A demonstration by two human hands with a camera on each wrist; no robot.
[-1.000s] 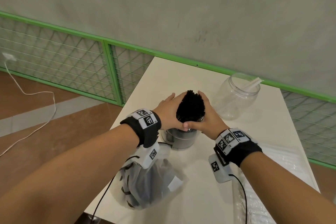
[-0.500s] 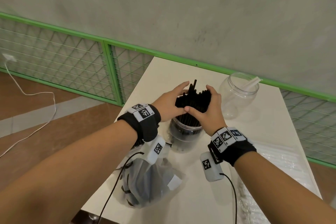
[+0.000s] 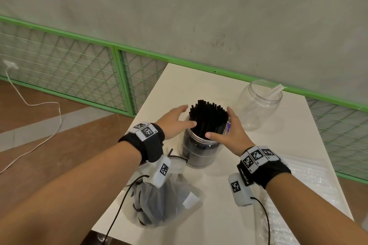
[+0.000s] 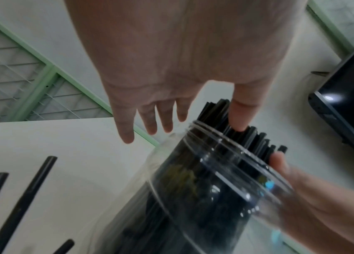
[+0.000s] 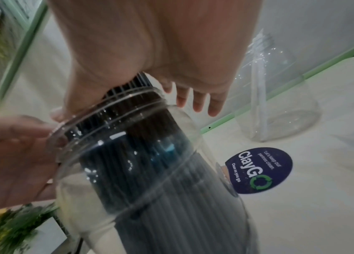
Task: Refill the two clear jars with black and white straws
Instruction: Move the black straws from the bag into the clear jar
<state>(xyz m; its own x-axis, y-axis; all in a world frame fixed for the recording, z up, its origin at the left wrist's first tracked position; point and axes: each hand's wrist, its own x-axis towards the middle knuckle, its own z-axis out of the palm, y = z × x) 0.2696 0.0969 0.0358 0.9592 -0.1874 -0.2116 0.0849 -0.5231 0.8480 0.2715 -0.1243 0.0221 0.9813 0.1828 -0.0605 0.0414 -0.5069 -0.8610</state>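
Note:
A clear jar (image 3: 199, 151) stands mid-table, packed with upright black straws (image 3: 208, 117) that stick out above its rim. My left hand (image 3: 177, 120) is at the bundle's left, fingers straight, thumb touching the straws. On the bundle's right side my right hand (image 3: 232, 127) is spread the same way, its thumb at the rim. In the left wrist view the left hand (image 4: 171, 68) hovers over the jar (image 4: 204, 189). The right wrist view shows my right hand (image 5: 149, 51) above the jar (image 5: 139, 171). A second clear jar (image 3: 258, 103) behind holds one white straw (image 3: 275, 90).
A plastic bag (image 3: 165, 203) with a few black straws lies at the front left edge, under my left wrist. A clear packet of white straws (image 3: 306, 185) lies at the front right. A round blue sticker (image 5: 258, 170) is on the table (image 3: 199, 85). Green mesh railing (image 3: 111, 45) runs behind.
Both hands were wrapped round the black bundle, lifted it a little, then let it drop. Now the fingers have spread away and the straws stand loose in the jar.

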